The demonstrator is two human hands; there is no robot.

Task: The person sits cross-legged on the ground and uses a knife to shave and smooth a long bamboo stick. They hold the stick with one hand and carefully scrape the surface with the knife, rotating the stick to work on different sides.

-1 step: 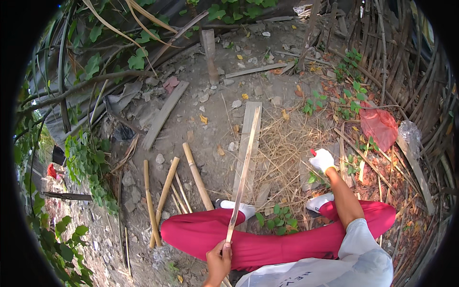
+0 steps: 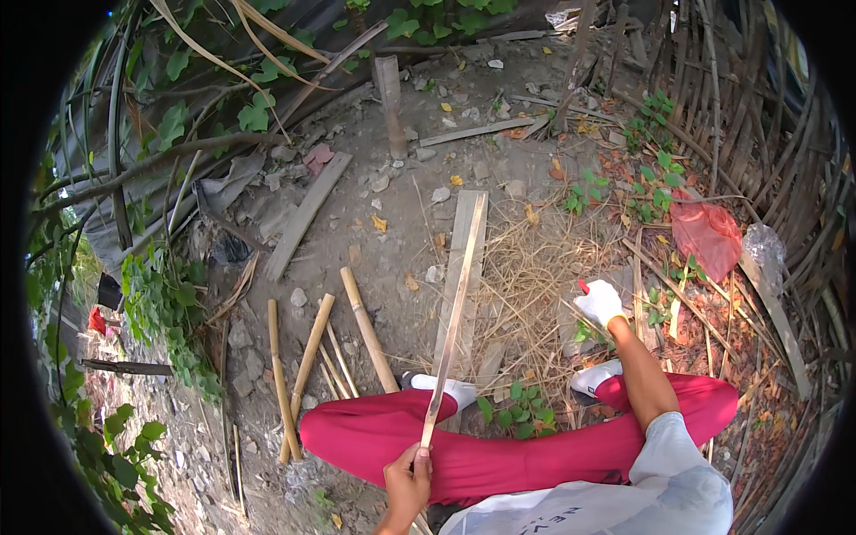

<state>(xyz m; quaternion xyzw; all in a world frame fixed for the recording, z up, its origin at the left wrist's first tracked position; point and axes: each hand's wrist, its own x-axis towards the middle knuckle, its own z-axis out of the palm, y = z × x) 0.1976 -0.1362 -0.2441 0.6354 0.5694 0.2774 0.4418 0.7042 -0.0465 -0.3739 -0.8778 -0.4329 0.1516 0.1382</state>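
Note:
My left hand [image 2: 408,481], bare, pinches the near end of a long split bamboo strip [image 2: 456,321]. The strip slants up and away from me over my left leg. Its far end shows above a grey wooden board [image 2: 448,357] lying on the ground. My right hand [image 2: 602,303] wears a white glove and is closed, out past my right foot. A short red end, like a handle tip [image 2: 583,286], pokes from the fist; the rest of that object is hidden or too thin to make out. The two hands are well apart.
Several bamboo pieces [image 2: 367,325] lean or lie by my left knee. Dry straw-like shavings [image 2: 526,276] cover the ground ahead. A red plastic bag [image 2: 706,239] lies at the right before a stick fence [image 2: 758,107]. A wooden stump [image 2: 390,107] stands farther off.
My gloved right hand has shifted very slightly to the left and nearer. The left hand and the bamboo strip have hardly moved.

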